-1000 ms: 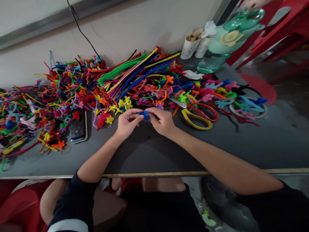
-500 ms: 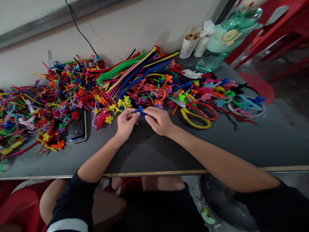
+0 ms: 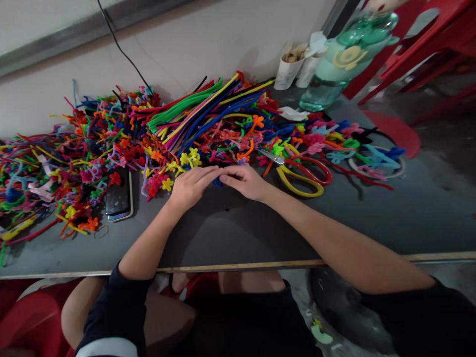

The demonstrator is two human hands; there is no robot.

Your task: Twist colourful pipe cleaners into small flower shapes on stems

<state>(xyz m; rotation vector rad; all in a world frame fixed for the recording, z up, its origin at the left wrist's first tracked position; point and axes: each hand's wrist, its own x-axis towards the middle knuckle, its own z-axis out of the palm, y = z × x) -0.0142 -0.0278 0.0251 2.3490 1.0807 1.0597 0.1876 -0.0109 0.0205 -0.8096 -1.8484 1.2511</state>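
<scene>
My left hand [image 3: 193, 185] and my right hand [image 3: 245, 181] meet fingertip to fingertip over the table. Between and beneath the fingers a blue pipe cleaner [image 3: 217, 183] shows only as a small patch; the hands cover the rest of it. Both hands are closed around it. Just beyond them lie yellow pipe-cleaner flowers [image 3: 191, 157]. Scissors [image 3: 301, 174] with one red and one yellow handle rest to the right of my right hand.
A bundle of straight pipe cleaners [image 3: 208, 111] tops a colourful heap along the wall. Left lies a phone [image 3: 118, 196] with a red flower on it. At the back right stand paper cups [image 3: 288, 72] and a green bottle [image 3: 327, 74]. The table's front edge [image 3: 238, 267] is near me.
The blue pipe cleaner, shaped in small loops and plainly visible before, is now mostly covered. My left hand has turned over, its back upward, with fingers reaching across to the right hand.
</scene>
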